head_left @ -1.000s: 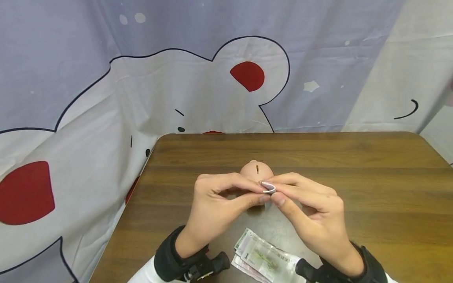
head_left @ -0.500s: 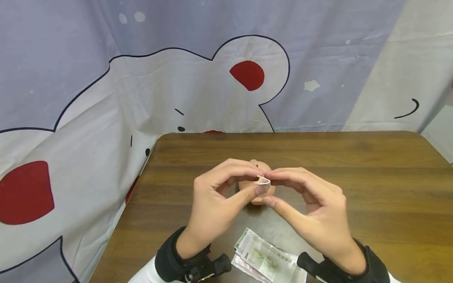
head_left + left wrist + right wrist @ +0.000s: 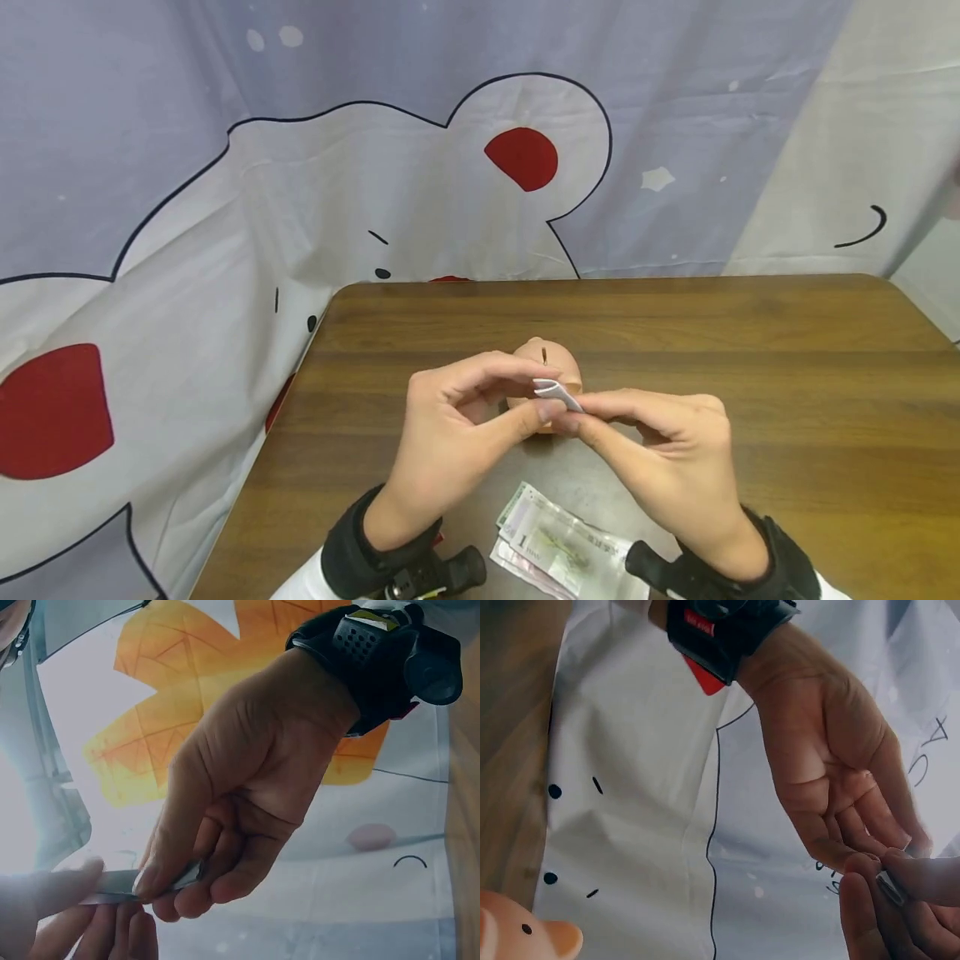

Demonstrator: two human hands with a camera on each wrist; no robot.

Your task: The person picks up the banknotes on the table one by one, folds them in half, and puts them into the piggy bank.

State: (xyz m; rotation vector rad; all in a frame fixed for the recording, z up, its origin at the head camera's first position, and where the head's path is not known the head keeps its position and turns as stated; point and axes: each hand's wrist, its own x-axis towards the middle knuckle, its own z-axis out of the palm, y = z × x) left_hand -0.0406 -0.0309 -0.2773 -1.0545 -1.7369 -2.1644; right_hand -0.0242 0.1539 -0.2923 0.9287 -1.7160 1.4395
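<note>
A small folded banknote, pale grey with white edges, is held up between both hands in the head view. My left hand pinches its left end between thumb and fingers. On the other end, my right hand grips with thumb and forefinger. The left wrist view shows the note as a narrow flat strip between the fingertips. Right behind the hands stands a peach-coloured piggy bank with a coin slot on top; its lower part is mostly covered by the fingers.
Several banknotes lie in a fanned stack on the wooden table, just in front of the wrists. Behind the table hangs a patterned cloth. Both wrists wear black bands with cameras.
The note went from an open V-shaped fold to a flatter fold. My right fingers lifted apart half a second ago, then came down and now pinch the right end.
</note>
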